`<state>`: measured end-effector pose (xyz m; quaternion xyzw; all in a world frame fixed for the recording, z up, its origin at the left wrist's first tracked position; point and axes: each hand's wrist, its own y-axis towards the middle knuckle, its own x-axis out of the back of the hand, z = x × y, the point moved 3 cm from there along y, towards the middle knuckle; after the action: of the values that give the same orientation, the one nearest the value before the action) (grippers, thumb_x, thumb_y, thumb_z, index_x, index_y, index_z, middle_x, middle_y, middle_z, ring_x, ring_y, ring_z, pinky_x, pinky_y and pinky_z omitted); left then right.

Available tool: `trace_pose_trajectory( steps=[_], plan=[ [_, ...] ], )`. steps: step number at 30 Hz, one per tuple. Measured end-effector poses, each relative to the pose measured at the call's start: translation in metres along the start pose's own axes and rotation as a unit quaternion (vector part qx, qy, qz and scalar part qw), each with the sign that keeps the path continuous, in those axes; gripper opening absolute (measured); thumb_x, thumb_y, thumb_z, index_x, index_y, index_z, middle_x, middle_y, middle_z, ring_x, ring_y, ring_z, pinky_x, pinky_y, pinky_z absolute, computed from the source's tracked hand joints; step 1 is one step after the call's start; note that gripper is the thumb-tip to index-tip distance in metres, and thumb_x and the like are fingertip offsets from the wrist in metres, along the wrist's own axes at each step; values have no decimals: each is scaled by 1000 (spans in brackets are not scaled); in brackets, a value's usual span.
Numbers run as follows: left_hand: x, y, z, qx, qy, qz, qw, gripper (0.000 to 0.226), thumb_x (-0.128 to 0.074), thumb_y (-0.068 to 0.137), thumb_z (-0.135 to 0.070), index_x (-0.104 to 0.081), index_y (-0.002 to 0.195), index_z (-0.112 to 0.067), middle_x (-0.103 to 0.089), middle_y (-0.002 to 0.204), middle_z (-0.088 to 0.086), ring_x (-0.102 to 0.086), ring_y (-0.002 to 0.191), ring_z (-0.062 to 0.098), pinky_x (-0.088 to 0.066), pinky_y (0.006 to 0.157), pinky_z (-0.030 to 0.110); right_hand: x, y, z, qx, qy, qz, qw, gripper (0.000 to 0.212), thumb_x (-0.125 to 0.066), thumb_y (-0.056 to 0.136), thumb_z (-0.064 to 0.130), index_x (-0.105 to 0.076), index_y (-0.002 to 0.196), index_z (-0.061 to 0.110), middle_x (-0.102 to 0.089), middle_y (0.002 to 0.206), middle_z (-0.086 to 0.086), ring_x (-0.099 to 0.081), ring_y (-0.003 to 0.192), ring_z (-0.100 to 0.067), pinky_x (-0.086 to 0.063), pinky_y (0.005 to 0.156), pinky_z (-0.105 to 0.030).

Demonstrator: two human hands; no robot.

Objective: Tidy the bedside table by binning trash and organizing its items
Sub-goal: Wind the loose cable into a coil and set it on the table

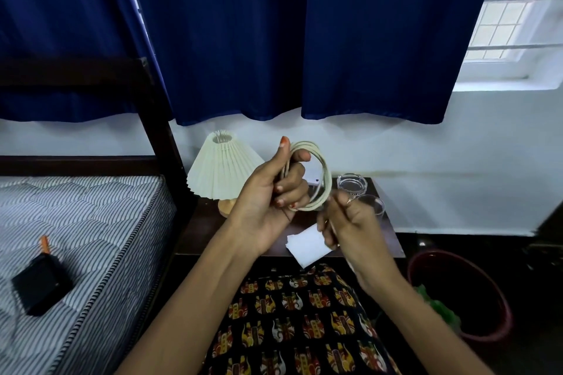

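Observation:
A cream cable (323,173) is wound into a coil of several loops above the dark bedside table (201,231). My left hand (274,195) grips one side of the coil, thumb up. My right hand (350,225) pinches the cable's loose end just below and right of the coil. On the table stand a pleated cream lamp (221,166), a glass ashtray (352,184) and a clear plastic cup (373,205). A white folded paper (306,245) lies at the table's front edge, partly hidden by my right hand.
A dark red bin (499,310) with green trash inside stands on the floor at the right. A striped mattress (76,222) at the left carries a black box (41,281). Blue curtains hang behind; my patterned lap is below.

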<state>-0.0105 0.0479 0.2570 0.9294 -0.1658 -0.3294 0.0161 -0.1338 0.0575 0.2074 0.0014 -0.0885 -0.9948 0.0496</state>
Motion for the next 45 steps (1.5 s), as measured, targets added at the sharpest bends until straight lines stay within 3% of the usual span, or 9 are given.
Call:
trace_pose_trajectory(
  steps=[6,12,18,22,26,31,36,40,45],
  plan=[
    [8,6,-2,-39,3,-41,998,36,-37,99,-33,-62,95,-7,-32,49,-6,-31,40,5,-36,47,17,-19,-26,-15,-2,-181,121,976,19,-41,99,18,-55,101,5,-52,58,2,-41,39,-5,-34,45,-16],
    [18,2,7,-48,240,-52,968,32,-37,101,-24,-58,110,-2,-42,58,-1,-42,51,9,-40,54,18,-8,-27,10,68,-423,142,892,20,-45,95,34,-58,107,26,-60,74,4,-58,71,-16,-49,69,-35],
    [14,-3,18,-25,405,-14,914,27,-39,101,-24,-57,114,-7,-62,70,0,-53,63,20,-41,62,28,-1,-21,44,103,-537,168,821,23,-50,92,42,-59,102,23,-66,100,-7,-62,96,-30,-50,77,-38],
    [13,-7,24,10,393,-4,919,26,-46,98,-28,-59,112,-10,-63,80,6,-51,75,25,-39,68,32,-1,-19,62,134,-536,213,806,17,-54,91,38,-62,99,26,-66,103,-1,-62,98,-25,-50,84,-40],
    [9,-14,27,4,433,15,901,29,-35,103,-13,-56,91,4,-58,67,15,-46,70,22,-36,64,28,3,-9,77,181,-507,241,808,12,-60,89,27,-69,83,22,-63,85,15,-57,86,-2,-42,84,-25],
    [7,-16,32,53,344,-3,938,53,-34,100,-8,-50,52,-22,-40,46,0,-32,43,12,-28,42,18,8,5,86,212,-495,306,785,14,-59,90,21,-71,95,21,-48,80,16,-42,82,10,-31,76,-9],
    [5,-15,30,93,228,-8,969,37,-32,100,-16,-48,68,-7,-33,48,3,-21,44,12,-20,35,15,13,14,95,266,-469,329,775,22,-51,91,17,-70,102,21,-54,94,7,-42,91,-1,-31,84,-7],
    [0,-20,31,142,218,41,965,65,-14,98,-54,-54,77,-7,-27,41,-5,-15,32,5,-6,44,26,16,20,95,324,-470,274,774,19,-54,88,19,-71,97,21,-48,94,12,-38,87,-3,-29,82,-8],
    [2,-22,37,148,217,51,963,70,-16,86,-68,-56,65,-14,-23,38,-8,-14,30,4,-9,43,25,22,28,80,262,-418,249,834,15,-58,86,20,-72,91,21,-54,89,9,-52,86,-3,-38,80,-9]
  ],
)
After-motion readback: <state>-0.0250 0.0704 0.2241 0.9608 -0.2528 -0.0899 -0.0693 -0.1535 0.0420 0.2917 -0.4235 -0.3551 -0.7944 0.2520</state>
